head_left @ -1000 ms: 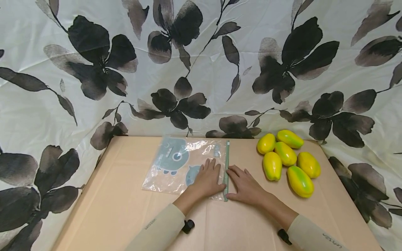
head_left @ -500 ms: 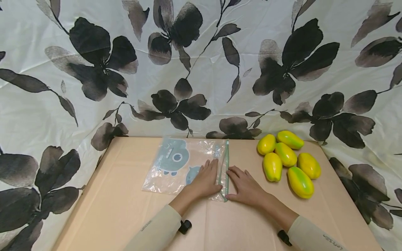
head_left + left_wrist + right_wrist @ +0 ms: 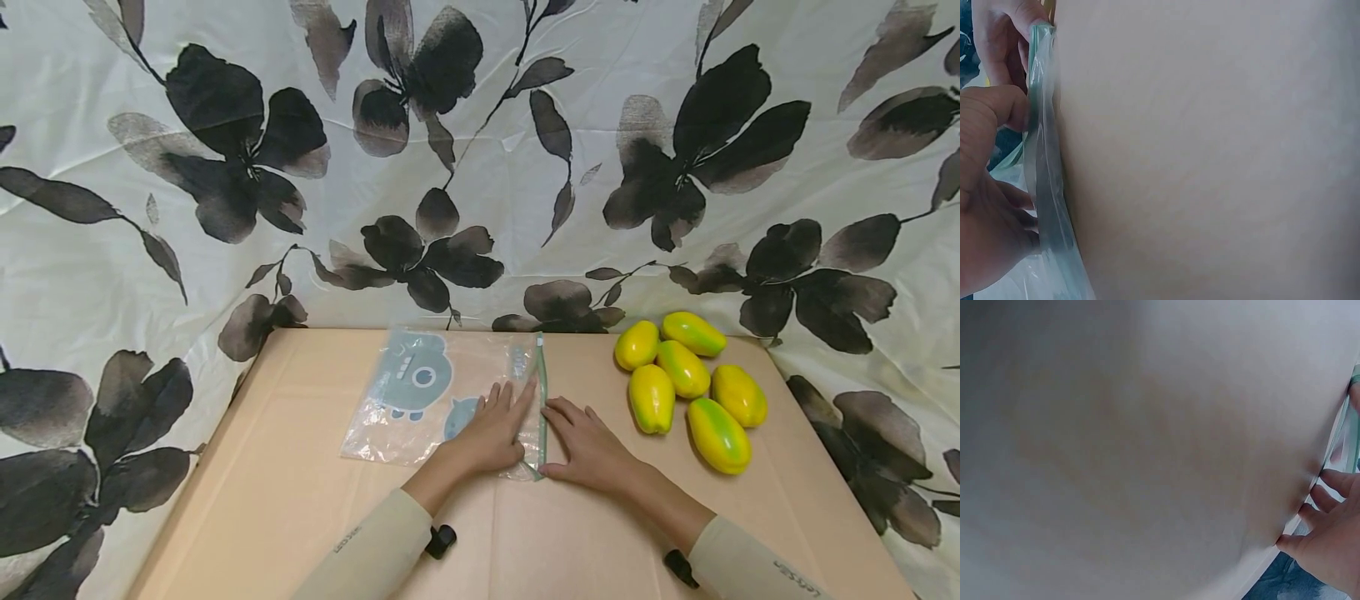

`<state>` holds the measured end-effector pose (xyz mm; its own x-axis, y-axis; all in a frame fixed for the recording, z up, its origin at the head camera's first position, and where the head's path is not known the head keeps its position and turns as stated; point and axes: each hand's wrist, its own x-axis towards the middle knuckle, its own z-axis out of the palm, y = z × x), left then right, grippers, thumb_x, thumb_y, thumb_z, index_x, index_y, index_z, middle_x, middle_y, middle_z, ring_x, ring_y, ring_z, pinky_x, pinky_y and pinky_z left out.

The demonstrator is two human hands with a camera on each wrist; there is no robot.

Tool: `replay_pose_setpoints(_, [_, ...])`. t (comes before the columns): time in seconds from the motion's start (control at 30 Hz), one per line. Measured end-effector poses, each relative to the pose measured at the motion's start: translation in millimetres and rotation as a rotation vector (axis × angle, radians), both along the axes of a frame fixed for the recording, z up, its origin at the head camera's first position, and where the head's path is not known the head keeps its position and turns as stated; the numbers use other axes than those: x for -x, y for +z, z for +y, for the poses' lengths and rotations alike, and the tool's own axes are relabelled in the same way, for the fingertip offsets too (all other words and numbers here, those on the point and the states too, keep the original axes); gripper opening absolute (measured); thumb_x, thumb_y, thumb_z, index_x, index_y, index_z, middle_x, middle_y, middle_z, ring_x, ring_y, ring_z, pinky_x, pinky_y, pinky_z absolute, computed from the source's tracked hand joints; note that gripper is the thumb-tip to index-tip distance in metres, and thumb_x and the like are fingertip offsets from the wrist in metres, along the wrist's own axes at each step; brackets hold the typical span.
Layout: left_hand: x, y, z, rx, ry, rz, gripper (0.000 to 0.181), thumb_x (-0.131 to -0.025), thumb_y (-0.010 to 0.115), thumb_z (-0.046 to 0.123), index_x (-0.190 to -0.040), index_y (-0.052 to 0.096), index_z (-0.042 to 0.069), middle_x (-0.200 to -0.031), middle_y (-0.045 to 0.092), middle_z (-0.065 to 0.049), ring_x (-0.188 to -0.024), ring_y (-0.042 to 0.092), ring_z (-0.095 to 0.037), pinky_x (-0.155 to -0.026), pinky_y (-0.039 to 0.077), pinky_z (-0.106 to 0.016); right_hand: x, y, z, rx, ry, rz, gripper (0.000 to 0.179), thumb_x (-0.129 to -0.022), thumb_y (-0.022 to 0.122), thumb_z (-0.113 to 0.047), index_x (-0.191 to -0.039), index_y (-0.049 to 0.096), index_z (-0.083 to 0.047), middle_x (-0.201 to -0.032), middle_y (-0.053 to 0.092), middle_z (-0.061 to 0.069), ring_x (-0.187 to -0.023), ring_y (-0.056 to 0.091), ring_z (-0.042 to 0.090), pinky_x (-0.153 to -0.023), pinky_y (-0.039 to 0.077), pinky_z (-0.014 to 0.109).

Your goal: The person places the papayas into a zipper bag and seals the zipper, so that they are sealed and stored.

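Note:
A clear plastic zip bag with blue cartoon prints lies flat, its green zip edge facing right. My left hand rests on the bag by that edge, index finger stretched along it. In the left wrist view, the thumb of my left hand touches the green strip, and the bag's edge stands slightly raised. My right hand is just right of the zip edge, thumb and fingertips touching it. In the right wrist view, the spread fingertips of my right hand meet the table surface.
Several glossy yellow-green fruits, mango- or papaya-like, lie grouped at the table's back right. The beige tabletop ends at the back against a white floral cloth. Black wrist cameras sit on both sleeves.
My left hand has shifted slightly left, and its index finger has stretched out toward the zip edge. The green edge has bent and moved a little left. My right hand has stayed nearly still.

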<state>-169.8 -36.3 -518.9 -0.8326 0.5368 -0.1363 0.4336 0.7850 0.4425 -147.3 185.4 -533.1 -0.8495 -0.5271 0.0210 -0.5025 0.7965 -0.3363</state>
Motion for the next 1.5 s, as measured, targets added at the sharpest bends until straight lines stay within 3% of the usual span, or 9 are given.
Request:
replay_pose_setpoints(0.1, [-0.5, -0.7, 0.6, 0.030, -0.003, -0.009, 0.107, -0.086, 0.067, 0.020, -0.167, -0.003, 0.025, -0.169, 0.012, -0.030, -0.158, 0.007, -0.048, -0.126, 0.016, -0.063, 0.1, 0.2, 0, 0.004, -0.001, -0.006, 0.093, -0.085, 0.074, -0.063, -0.152, 0.048, -0.004, -0.156, 0.044, 0.014, -0.144, 0.045, 0.033, -0.114, 0.034, 0.071])
replay_pose_setpoints(0.33, [-2.1, -0.3, 2.4, 0.116, -0.007, -0.006, 0.086, -0.093, 0.057, 0.028, -0.166, 0.016, 0.007, -0.171, 0.009, -0.028, -0.159, 0.004, -0.046, -0.126, 0.015, -0.063, 0.3, -1.5, 1, 0.001, -0.002, -0.004, 0.093, -0.085, 0.073, -0.065, -0.152, 0.048, -0.005, -0.157, 0.044, 0.013, -0.145, 0.045, 0.032, -0.114, 0.034, 0.071])
replay_pose_setpoints(0.53, [-4.0, 0.3, 3.3, 0.133, 0.016, -0.012, 0.079, -0.097, 0.049, 0.030, -0.162, 0.019, -0.003, -0.171, 0.009, -0.026, -0.159, 0.004, -0.044, -0.127, 0.015, -0.061, 0.3, -3.6, 1, -0.005, 0.001, 0.004, 0.093, -0.085, 0.073, -0.064, -0.152, 0.048, -0.005, -0.157, 0.044, 0.013, -0.145, 0.045, 0.033, -0.114, 0.034, 0.070])
replay_pose_setpoints(0.9, [-6.7, -3.6, 1.8, 0.109, 0.029, 0.024, 0.077, -0.098, 0.046, 0.028, -0.161, 0.018, -0.007, -0.171, 0.009, -0.026, -0.159, 0.006, -0.043, -0.127, 0.017, -0.061, 0.0, -2.6, 0, 0.010, -0.006, 0.009, 0.093, -0.084, 0.075, -0.063, -0.151, 0.049, -0.005, -0.157, 0.044, 0.014, -0.144, 0.046, 0.034, -0.114, 0.034, 0.070])
replay_pose_setpoints(1.07, [-8.2, -4.2, 1.2, 0.094, 0.033, 0.039, 0.076, -0.099, 0.047, 0.027, -0.161, 0.019, -0.008, -0.171, 0.010, -0.027, -0.159, 0.007, -0.044, -0.126, 0.018, -0.061, 1.9, 0.4, -1, 0.009, 0.002, 0.022, 0.089, -0.084, 0.078, -0.058, -0.150, 0.051, -0.005, -0.158, 0.043, 0.016, -0.143, 0.045, 0.035, -0.117, 0.037, 0.061])
replay_pose_setpoints(1.17, [-9.0, -3.8, 1.5, 0.089, 0.040, 0.043, 0.076, -0.099, 0.049, 0.027, -0.161, 0.019, -0.007, -0.171, 0.010, -0.026, -0.159, 0.007, -0.044, -0.126, 0.018, -0.061, 5.3, 3.0, 0, 0.009, 0.011, 0.044, 0.086, -0.084, 0.080, -0.055, -0.148, 0.053, -0.004, -0.157, 0.044, 0.018, -0.142, 0.046, 0.036, -0.117, 0.039, 0.057])
replay_pose_setpoints(1.5, [-8.4, -3.8, 4.7, 0.104, 0.042, 0.047, 0.079, -0.100, 0.053, 0.032, -0.161, 0.021, -0.006, -0.171, 0.012, -0.025, -0.159, 0.009, -0.043, -0.126, 0.019, -0.061, 20.3, 7.0, 3, -0.035, 0.008, 0.045, 0.081, -0.088, 0.078, -0.048, -0.148, 0.052, 0.000, -0.157, 0.043, 0.022, -0.144, 0.043, 0.042, -0.117, 0.037, 0.060])
